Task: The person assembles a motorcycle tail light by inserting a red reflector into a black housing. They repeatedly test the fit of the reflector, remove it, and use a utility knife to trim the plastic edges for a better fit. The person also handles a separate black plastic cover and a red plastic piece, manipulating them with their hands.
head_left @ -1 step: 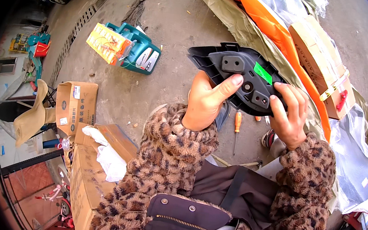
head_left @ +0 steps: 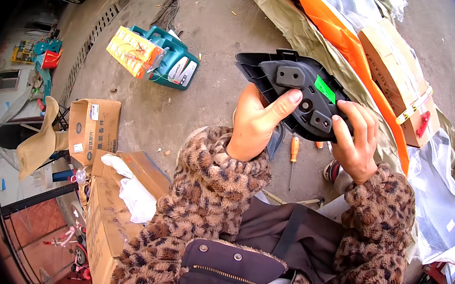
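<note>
Both my hands hold a black moulded plastic part (head_left: 306, 104) up over the ground. It tapers to a point on the left and carries raised pads with screw holes and a bright green sticker. My left hand (head_left: 257, 120) grips its lower left side, thumb on top and fingers hidden underneath. On the right end, the bent fingers of my right hand (head_left: 356, 142) press against the part; the thumb there is hidden. Below it on the ground lies an orange-handled screwdriver (head_left: 294, 149), its shaft toward me. A second orange handle (head_left: 319, 144) shows partly beside it.
A teal oil jug (head_left: 174, 66) with a yellow-orange box (head_left: 134, 51) stands ahead to the left. Opened cardboard boxes (head_left: 113, 207) sit at my left. On the right are an orange and tan cover (head_left: 340, 37), a long carton (head_left: 390, 65) and bubble wrap (head_left: 440, 194).
The black part's left end has tipped very slightly upward. Both hands keep the same hold on it.
</note>
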Tool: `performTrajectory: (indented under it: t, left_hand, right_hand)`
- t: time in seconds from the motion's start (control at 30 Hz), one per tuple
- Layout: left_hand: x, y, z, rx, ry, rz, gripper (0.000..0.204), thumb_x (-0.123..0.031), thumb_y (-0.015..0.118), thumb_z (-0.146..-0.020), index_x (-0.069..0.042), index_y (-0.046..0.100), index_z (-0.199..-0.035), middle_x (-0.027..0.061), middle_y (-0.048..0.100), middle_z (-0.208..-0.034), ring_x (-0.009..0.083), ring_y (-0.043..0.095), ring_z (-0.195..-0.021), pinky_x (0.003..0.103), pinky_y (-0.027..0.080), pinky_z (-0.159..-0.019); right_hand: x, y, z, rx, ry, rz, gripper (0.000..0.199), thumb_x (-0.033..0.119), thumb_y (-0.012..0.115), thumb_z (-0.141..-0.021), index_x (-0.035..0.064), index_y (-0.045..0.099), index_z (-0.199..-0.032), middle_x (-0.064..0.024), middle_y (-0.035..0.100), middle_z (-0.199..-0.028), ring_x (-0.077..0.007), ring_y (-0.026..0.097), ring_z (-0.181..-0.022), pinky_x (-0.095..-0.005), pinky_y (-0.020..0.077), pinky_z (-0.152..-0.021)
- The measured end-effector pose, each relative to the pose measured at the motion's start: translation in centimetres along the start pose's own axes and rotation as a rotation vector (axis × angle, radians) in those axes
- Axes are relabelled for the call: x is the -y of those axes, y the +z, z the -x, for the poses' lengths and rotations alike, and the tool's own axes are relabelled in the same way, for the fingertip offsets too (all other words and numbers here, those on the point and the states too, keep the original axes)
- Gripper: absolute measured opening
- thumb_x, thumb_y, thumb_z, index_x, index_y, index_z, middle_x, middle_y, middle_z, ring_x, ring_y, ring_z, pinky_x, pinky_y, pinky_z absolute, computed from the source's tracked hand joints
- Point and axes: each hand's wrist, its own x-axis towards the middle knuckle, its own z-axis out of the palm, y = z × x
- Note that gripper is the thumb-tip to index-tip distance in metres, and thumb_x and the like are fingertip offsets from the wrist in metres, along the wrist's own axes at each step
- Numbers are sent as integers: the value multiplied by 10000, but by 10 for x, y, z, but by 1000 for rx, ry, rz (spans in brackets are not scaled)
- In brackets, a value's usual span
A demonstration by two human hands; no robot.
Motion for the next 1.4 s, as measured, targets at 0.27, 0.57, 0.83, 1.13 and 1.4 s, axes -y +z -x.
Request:
performTrajectory:
  t: [0.27, 0.57, 0.83, 1.13, 1.4]
  left_hand:
    - [-6, -13, 1, 0, -5, -33, 272, -162, 661, -967, 12, 608, -1169, 47, 667, -1070, 110, 608, -964, 268, 496, -864]
    - [-8, -15, -2, -14, -1, 1, 301, -212, 665, -971, 13, 612, -1162, 43, 668, -1050, 100, 609, -927, 256, 499, -833]
    - [-8, -10, -3, -72, -29, 103, 271, -193, 661, -966, 12, 618, -1138, 43, 664, -1040, 98, 615, -921, 258, 502, -829]
    - [-1, -15, -5, -160, -43, 150, 269, -203, 626, -972, 3, 618, -1145, 80, 673, -1079, 161, 657, -953, 324, 536, -876]
    - [0, -18, -9, -91, -159, 227, 340, -293, 587, -1007, -7, 594, -1190, 81, 667, -1129, 184, 653, -1024, 340, 527, -915]
  right_hand:
    - [5, 16, 1, 73, 52, 3, 492, 8, 697, -750, 147, 608, -1214, -159, 591, -1215, -327, 582, -1098, -446, 480, -912]
    - [8, 18, 1, 64, 57, -9, 541, 5, 711, -717, 158, 625, -1229, -161, 594, -1205, -327, 583, -1052, -436, 478, -872]
    - [12, 13, 0, 71, 47, 5, 546, 28, 713, -729, 188, 642, -1246, -134, 588, -1163, -296, 566, -990, -435, 456, -856]
    - [12, 17, 0, 33, 55, -22, 581, 48, 750, -667, 208, 682, -1221, -90, 586, -1113, -271, 553, -932, -412, 455, -810]
    - [8, 21, 1, 1, 45, 10, 573, 79, 727, -681, 218, 693, -1236, -69, 588, -1099, -261, 553, -928, -398, 461, -804]
